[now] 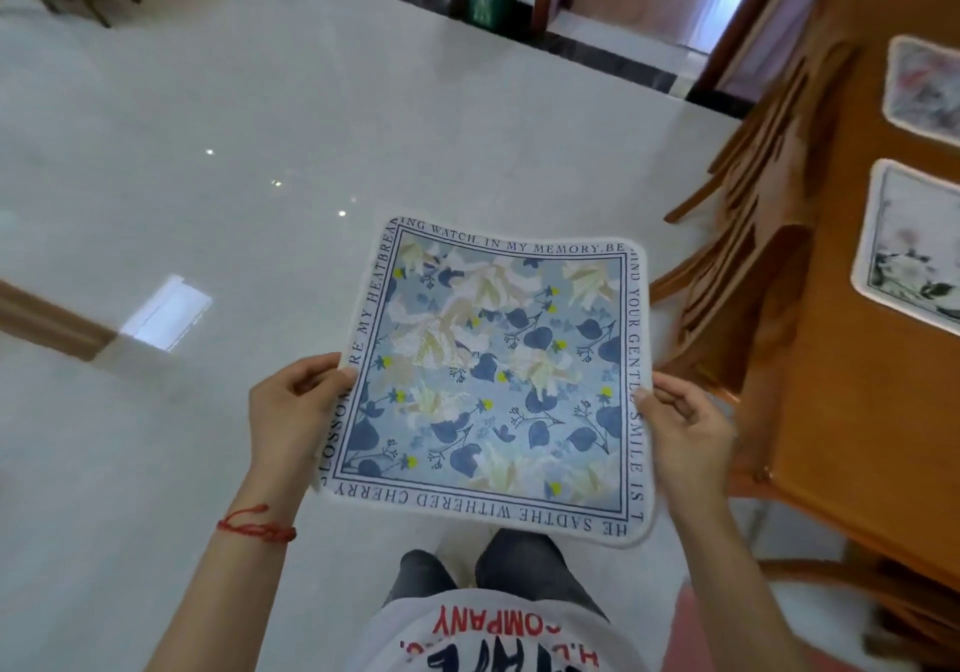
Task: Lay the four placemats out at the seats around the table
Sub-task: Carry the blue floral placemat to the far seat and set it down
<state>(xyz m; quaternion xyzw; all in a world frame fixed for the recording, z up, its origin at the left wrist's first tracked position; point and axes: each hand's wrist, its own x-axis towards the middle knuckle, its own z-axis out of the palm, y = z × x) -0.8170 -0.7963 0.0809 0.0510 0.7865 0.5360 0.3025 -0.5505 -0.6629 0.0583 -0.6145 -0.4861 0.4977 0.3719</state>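
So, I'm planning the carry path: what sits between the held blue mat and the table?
In the head view, wooden chairs stand between the blue mat and the table, tucked against the table's edge.

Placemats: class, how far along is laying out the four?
Done: two placemats lie on the table, a far placemat and a near placemat. In hand: the blue floral placemat, held by the left hand and right hand over the floor. A fourth isn't visible.
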